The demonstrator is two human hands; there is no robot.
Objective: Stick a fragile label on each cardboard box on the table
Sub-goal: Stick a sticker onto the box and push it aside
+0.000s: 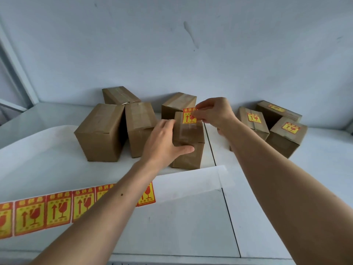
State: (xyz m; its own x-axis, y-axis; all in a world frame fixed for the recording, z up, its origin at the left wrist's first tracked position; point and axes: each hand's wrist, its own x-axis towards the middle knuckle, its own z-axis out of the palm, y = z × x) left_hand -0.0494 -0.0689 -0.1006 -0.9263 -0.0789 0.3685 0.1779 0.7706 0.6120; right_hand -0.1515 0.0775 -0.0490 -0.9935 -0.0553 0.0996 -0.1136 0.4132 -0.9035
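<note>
Cardboard box (188, 142) gripped by left hand (164, 142); right hand (214, 113) pinches label (189, 116), its corner hidden.

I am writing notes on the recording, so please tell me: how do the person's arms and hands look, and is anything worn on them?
Both arms are bare, with no sleeve in view. The left hand and the right hand wear no gloves, and no rings, watch or bracelet can be seen. The left forearm has one small dark mole. The right forearm shows no marking.
</note>
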